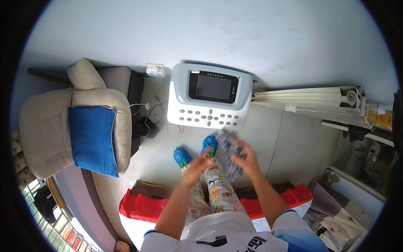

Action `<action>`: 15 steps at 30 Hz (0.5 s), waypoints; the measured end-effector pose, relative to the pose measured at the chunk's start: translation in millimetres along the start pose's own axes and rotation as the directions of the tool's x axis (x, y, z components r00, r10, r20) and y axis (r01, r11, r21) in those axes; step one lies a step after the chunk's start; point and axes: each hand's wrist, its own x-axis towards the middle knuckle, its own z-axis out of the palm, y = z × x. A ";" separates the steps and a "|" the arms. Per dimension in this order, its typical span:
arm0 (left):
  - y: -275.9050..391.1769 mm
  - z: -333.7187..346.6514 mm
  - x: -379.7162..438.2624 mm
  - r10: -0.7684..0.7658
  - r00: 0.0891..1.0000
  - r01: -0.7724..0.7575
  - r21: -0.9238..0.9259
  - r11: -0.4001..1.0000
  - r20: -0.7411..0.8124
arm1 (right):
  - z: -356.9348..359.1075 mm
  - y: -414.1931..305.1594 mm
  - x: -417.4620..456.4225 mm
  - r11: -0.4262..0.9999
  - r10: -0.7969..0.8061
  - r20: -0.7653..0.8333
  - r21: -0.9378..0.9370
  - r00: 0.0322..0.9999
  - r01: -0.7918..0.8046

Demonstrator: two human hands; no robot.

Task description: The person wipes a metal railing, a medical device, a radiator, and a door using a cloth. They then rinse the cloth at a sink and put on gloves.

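My right hand [247, 159] grips a crumpled checked cloth [231, 154] in blue, grey and white; motion blurs it. To its left, my left hand [196, 168] is raised over my legs, also blurred, its fingers apart with nothing seen in them. Just beyond the cloth stands a white and grey electronic control unit [209, 96]. It has a dark, unlit screen [213, 87] and several grey buttons on its sloping front. Below my hands are my patterned trousers [217, 189] and blue plastic shoe covers [182, 156].
On the left is a beige sofa [45, 132] with a blue cushion [93, 140]. Cables [151, 119] lie on the floor beside it, under a wall socket with a white adapter [155, 71]. A white folding door [302, 100] stands right. Red fabric [143, 206] covers the seat edge behind my legs.
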 end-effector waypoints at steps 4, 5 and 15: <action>7.9 -88.7 49.3 0.156 0.840 -0.159 0.041 0.986 -0.520 | -42.8 16.6 74.7 0.855 -0.356 -0.278 -0.483 0.892 0.190; 10.1 -102.9 59.6 0.226 0.814 -0.179 0.138 0.974 -0.535 | -36.9 23.0 74.9 0.822 -0.364 -0.245 -0.537 0.898 0.187; 29.3 -128.6 73.4 0.069 0.916 -0.119 -0.103 0.988 -0.395 | 16.6 5.8 0.3 0.912 0.007 0.321 -0.390 0.947 0.126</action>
